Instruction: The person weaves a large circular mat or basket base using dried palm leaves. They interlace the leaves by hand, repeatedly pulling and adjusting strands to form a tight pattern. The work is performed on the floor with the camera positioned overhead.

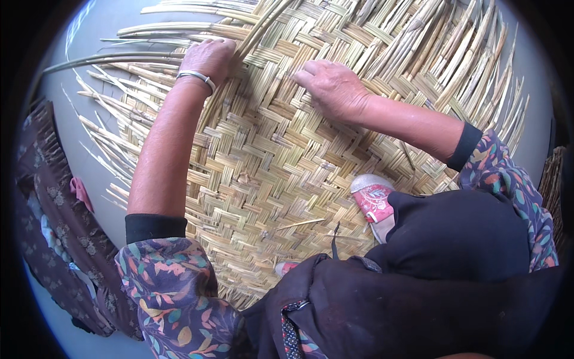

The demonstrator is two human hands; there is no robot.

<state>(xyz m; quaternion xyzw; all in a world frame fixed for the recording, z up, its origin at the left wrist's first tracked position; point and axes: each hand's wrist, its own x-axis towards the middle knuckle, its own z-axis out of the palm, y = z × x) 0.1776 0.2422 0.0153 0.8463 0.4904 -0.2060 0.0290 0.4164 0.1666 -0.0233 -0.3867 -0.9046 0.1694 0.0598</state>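
Dark trousers (418, 299) and a pink shoe (373, 200) rest on the woven reed mat (263, 161) spread on the grey floor (95, 179). Left hand (209, 60) pinches loose reed strands (149, 57) at the mat's unwoven edge; right hand (332, 87) presses down, fingers curled, grasping nothing. Weaving seems underway; free strands fan outward with open floor beyond.

Woven mat (263, 155): dry straw-coloured reed strips, matt, coarse, fibrous; loose reed ends (137, 57) same stuff, slightly smoother. Bangle (196, 76) on the left wrist looks polished metal. Floral sleeves (170, 287) soft matt cloth, shoe (372, 197) patterned fabric with rubbery sole.
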